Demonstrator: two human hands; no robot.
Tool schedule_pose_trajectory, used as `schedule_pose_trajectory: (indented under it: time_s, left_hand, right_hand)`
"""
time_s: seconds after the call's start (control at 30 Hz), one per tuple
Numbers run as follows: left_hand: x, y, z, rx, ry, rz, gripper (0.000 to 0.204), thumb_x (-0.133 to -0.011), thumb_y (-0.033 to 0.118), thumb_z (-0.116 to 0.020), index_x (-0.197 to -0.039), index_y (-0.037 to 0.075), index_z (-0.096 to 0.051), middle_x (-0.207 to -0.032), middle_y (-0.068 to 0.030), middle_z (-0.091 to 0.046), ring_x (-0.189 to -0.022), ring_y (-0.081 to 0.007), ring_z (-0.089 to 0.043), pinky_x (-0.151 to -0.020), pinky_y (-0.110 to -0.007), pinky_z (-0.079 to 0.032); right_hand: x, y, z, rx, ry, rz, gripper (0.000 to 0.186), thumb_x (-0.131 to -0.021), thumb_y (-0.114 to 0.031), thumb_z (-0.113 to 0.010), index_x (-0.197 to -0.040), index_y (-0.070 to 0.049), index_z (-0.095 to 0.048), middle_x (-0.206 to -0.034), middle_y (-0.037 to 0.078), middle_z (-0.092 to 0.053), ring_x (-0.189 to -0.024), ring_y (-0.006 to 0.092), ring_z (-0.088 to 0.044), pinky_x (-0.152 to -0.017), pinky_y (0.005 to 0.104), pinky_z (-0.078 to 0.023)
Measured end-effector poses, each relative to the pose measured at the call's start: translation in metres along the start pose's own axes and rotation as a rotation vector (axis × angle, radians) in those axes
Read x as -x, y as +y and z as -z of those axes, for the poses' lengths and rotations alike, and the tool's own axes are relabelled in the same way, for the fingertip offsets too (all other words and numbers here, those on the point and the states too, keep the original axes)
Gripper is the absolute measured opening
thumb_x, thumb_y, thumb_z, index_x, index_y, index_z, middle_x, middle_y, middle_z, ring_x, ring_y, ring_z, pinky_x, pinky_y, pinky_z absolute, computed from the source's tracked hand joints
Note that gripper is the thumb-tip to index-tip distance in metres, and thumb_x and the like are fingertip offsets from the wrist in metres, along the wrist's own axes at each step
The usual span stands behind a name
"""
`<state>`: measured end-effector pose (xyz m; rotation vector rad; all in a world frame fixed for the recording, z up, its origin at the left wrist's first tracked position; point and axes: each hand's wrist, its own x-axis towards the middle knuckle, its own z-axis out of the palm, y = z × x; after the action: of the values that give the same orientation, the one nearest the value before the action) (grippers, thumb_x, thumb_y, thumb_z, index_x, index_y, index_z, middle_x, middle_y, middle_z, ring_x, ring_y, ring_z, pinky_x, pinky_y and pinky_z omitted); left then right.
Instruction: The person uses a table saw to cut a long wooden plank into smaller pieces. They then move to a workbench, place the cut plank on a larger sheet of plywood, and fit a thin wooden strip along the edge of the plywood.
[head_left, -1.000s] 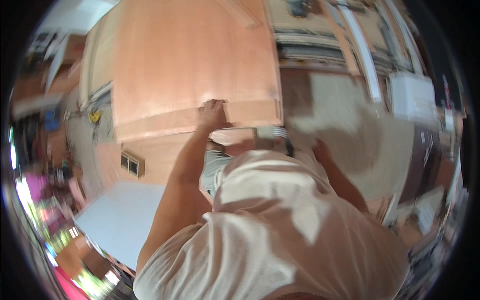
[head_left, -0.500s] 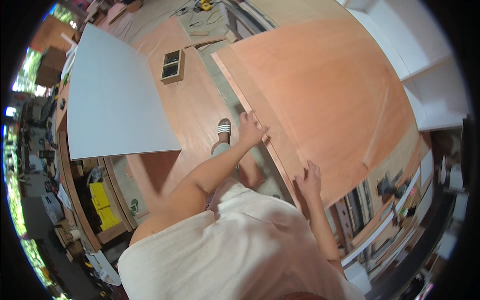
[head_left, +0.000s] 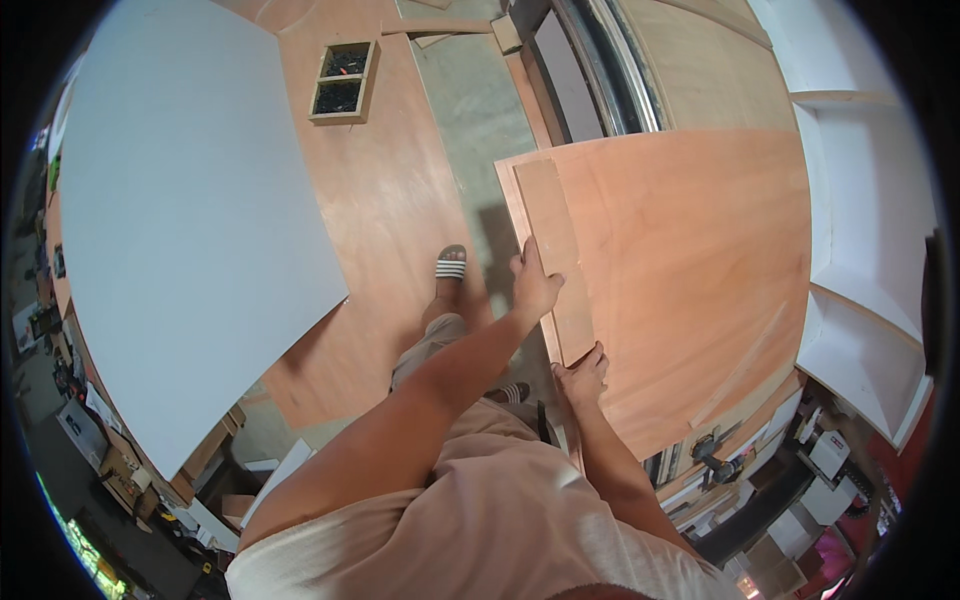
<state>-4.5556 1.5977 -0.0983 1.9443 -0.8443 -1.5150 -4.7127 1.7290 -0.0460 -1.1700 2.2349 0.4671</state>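
A long narrow wooden strip (head_left: 553, 210) lies flat along the left edge of a large reddish plywood sheet (head_left: 690, 270). My left hand (head_left: 538, 286) is closed on the strip's left edge around its middle, with a finger pointing along it. At the strip's near end, my right hand (head_left: 583, 376) grips the corner between thumb and fingers. The undersides of both grips are hidden. The strip sits slightly in from the sheet's far left corner.
A pale panel (head_left: 190, 210) stands on the left. On the plywood floor sheet (head_left: 390, 200) rests a two-part wooden box (head_left: 345, 82) of dark screws or similar bits. White shelving (head_left: 865, 190) rises at the right, and a dark power tool (head_left: 715, 455) lies near the plywood's near edge.
Both hands have closed on the strip from looser poses over the board's edge. My view has shifted, and the plywood appears lower and farther right.
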Motion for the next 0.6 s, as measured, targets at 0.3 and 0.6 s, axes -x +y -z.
schedule_pose_trajectory:
  time_s: [0.3, 0.6]
  left_hand:
    - [-0.009, -0.019, 0.022, -0.082, -0.056, -0.096, 0.101, -0.08, 0.005, -0.076, -0.163, 0.016, -0.02, -0.128, -0.0253, -0.048, -0.109, -0.0392, -0.059, -0.093, -0.043, -0.052]
    - [-0.014, -0.051, 0.014, -0.072, -0.016, -0.246, 0.101, -0.079, 0.005, -0.077, -0.164, 0.015, -0.023, -0.11, -0.0175, -0.053, -0.079, -0.0275, -0.06, -0.077, -0.038, -0.054]
  right_hand:
    - [-0.018, 0.005, -0.022, -0.053, 0.095, 0.02, 0.102, -0.066, -0.027, -0.091, -0.146, -0.007, -0.031, -0.148, 0.021, -0.039, -0.133, 0.0432, -0.045, -0.11, 0.0591, -0.038]
    - [-0.02, 0.018, -0.032, -0.112, 0.178, 0.155, 0.098, -0.065, -0.023, -0.091, -0.142, -0.004, -0.034, -0.143, 0.026, -0.039, -0.124, 0.0494, -0.05, -0.102, 0.0529, -0.048]
